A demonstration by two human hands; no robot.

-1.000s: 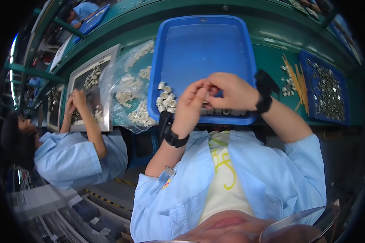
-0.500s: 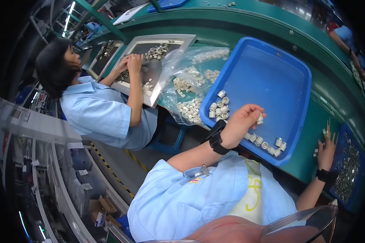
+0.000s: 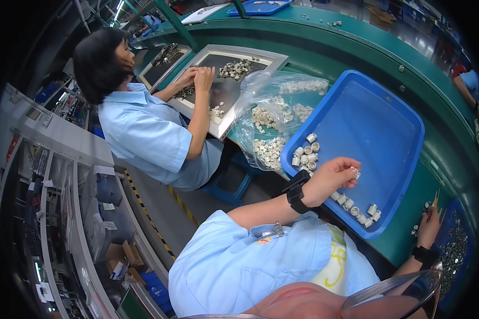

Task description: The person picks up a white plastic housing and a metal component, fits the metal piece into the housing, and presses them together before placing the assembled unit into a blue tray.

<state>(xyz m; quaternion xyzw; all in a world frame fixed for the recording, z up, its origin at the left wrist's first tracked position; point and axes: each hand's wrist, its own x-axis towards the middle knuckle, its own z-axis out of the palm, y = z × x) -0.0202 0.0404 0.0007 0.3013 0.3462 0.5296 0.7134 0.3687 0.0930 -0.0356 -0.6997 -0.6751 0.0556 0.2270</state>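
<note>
Above the near edge of a blue tray (image 3: 378, 122), my left hand (image 3: 332, 179) pinches a small white cylindrical part (image 3: 356, 173) between thumb and fingers. Similar white cylindrical parts (image 3: 305, 154) stand and lie in the tray's left corner, with several more (image 3: 355, 211) along its near side. At the far right, my right hand (image 3: 429, 229) is curled beside a second blue tray (image 3: 469, 212) heaped with small metallic pieces (image 3: 454, 250). Something small and dark (image 3: 427, 204) shows at its fingertips, too small to make out.
To the left, a co-worker (image 3: 143, 122) handles small parts over a framed screen (image 3: 223, 95). Clear plastic bags (image 3: 250, 114) of small white parts lie between us on the green bench (image 3: 314, 50). A blue stool (image 3: 234, 186) stands below. Small parts (image 3: 414, 229) lie near my right hand.
The whole view has shifted, so the scene sits further right and lower. My left hand still holds the white part over the tray. My right hand's spread fingers have curled in.
</note>
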